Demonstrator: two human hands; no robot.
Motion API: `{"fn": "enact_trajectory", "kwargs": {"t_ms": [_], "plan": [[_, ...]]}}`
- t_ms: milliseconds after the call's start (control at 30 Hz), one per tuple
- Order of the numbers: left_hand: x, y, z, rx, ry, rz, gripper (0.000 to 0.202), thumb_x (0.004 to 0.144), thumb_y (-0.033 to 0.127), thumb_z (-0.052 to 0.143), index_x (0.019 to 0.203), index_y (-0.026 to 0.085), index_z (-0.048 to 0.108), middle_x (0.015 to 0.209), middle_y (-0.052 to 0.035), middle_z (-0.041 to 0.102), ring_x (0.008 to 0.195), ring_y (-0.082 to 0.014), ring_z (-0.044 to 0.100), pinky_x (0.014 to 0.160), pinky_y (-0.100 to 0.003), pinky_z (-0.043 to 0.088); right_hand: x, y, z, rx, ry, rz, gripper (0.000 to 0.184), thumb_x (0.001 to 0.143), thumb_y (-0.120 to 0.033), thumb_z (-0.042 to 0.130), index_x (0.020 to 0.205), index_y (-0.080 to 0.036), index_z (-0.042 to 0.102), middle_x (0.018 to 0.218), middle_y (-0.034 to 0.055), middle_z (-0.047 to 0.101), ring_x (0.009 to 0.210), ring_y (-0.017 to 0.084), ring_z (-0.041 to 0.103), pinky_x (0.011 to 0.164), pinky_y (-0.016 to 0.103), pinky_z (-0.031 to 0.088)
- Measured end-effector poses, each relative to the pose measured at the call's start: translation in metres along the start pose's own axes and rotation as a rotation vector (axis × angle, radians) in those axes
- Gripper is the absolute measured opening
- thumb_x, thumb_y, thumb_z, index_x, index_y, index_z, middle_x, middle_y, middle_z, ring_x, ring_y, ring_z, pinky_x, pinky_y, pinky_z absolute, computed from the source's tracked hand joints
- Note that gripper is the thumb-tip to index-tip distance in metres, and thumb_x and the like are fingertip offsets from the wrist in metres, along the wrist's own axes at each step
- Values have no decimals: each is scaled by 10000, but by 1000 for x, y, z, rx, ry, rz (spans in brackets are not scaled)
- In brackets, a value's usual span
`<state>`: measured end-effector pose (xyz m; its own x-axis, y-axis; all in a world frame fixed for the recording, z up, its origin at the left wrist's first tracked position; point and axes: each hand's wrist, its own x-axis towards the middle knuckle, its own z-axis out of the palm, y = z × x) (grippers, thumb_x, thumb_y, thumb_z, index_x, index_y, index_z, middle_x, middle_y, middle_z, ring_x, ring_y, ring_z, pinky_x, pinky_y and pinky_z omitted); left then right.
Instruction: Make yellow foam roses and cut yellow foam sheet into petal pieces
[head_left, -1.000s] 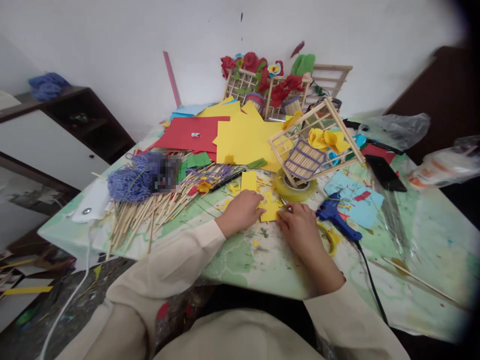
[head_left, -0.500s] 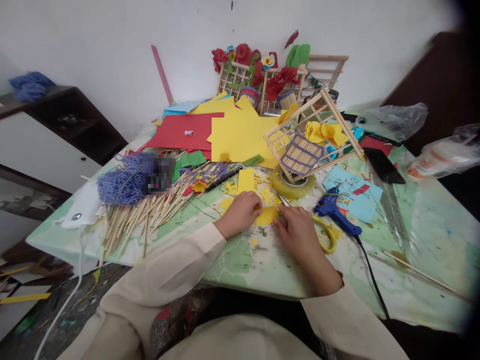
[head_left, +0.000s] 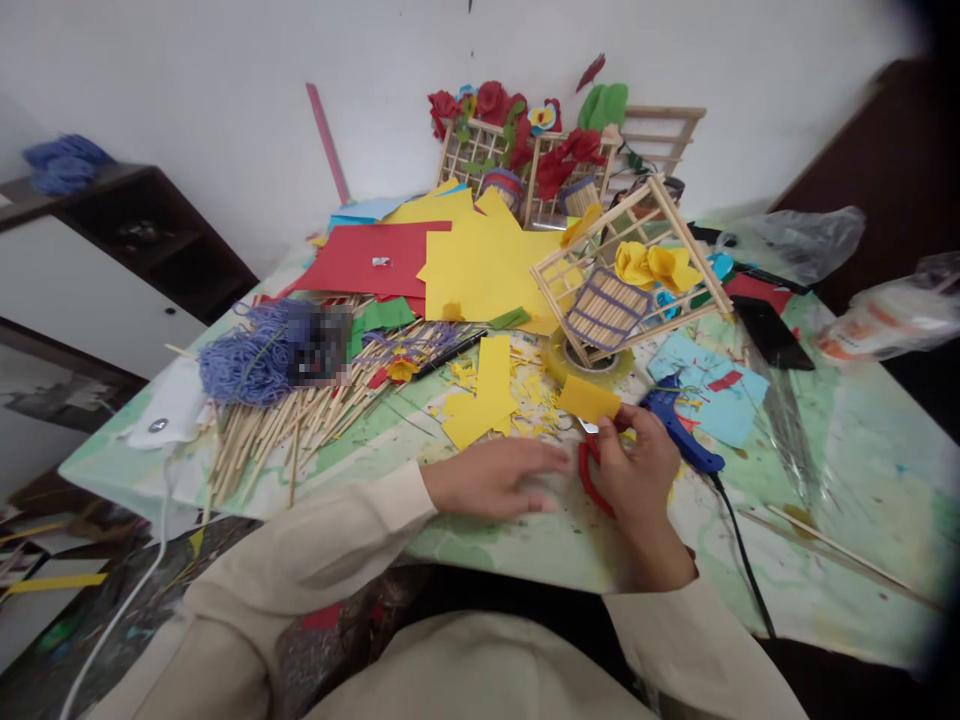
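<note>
A small yellow paper piece (head_left: pixel 589 399) is pinched between the thumb and fingers of my right hand (head_left: pixel 637 465), raised a little above the table. Beside that hand is a pair of scissors with a red handle loop (head_left: pixel 592 482); part of it is hidden by the hand. My left hand (head_left: pixel 499 478) hangs over the table with fingers stretched toward the red loop, holding nothing. Just beyond it lie yellow paper pieces (head_left: pixel 480 412) and a yellow strip (head_left: pixel 494 365) among many small yellow scraps.
A blue glue gun (head_left: pixel 682 430) with a black cord lies to the right. Behind are a tape roll (head_left: pixel 559 365), a tilted stick frame (head_left: pixel 667 190) with yellow flowers, and yellow sheets (head_left: pixel 480 270). Wooden sticks (head_left: pixel 262 445) and purple yarn (head_left: pixel 244 360) cover the left.
My right hand has lifted the yellow paper piece up and to the right. My left hand has let go of it, opened and come nearer. The red scissors loop now shows.
</note>
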<state>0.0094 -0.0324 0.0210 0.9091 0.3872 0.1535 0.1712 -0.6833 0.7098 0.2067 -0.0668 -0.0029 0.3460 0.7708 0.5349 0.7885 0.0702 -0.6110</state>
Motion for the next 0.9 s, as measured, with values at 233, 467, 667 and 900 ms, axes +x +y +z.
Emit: {"fn": "enact_trajectory", "kwargs": {"t_ms": [233, 467, 667, 900], "plan": [[-12, -13, 9, 279, -210, 20, 611, 902, 462, 367, 1430, 164, 289, 1502, -125, 267, 1399, -222, 212, 1142, -373, 127, -2, 0, 2, 18, 5, -47, 128, 794, -269, 545, 805, -158, 608, 711, 26, 593, 688, 177, 543, 658, 302, 411], [6, -61, -22, 304, -31, -148, 553, 875, 428, 447, 1361, 165, 428, 1415, -140, 426, 1349, -256, 325, 1125, -401, 156, 0, 0, 0, 63, 34, -15, 156, 803, -296, 535, 802, -168, 624, 707, 27, 602, 684, 180, 543, 649, 304, 413], [16, -46, -22, -128, 437, -295, 406, 853, 394, 501, 1186, 178, 583, 1245, -127, 580, 1181, -239, 499, 1028, -390, 337, 0, -5, 1, 299, -107, 144, 186, 788, -328, 544, 822, -173, 642, 771, 50, 663, 708, 192, 585, 682, 327, 446], [30, -30, -1, -1071, 430, -516, 360, 684, 385, 717, 918, 119, 654, 864, -72, 665, 749, -146, 612, 715, -273, 468, -6, -10, 8, 728, -434, 252, 233, 779, -331, 572, 949, -190, 649, 806, 34, 680, 694, 173, 606, 682, 324, 487]]}}
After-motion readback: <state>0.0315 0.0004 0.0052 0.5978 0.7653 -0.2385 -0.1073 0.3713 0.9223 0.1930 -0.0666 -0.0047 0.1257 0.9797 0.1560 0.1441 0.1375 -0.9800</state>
